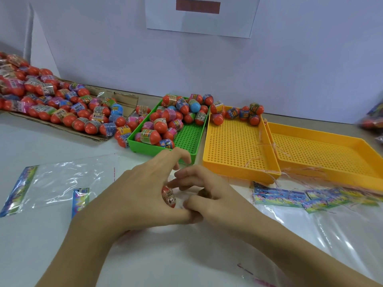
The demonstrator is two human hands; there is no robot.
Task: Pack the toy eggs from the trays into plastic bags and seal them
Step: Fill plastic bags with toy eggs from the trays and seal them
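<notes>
The left hand (145, 195) curls its fingers (178, 213) round a toy egg (169, 196), the right hand's (209, 195) bent fingers touching beside it.

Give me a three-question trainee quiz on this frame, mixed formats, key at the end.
1. True or false: the green tray holds more toy eggs than the near yellow tray.
2. Multiple choice: the far-right yellow tray holds A) a heap of eggs, B) no eggs, C) sealed bags.
3. Short answer: what sits between the left hand and the right hand?

Key
1. True: eggs fill most of the green tray; the yellow one has a few at its far edge.
2. B.
3. One toy egg, red with a printed wrap, showing between the fingers of both hands.
</notes>
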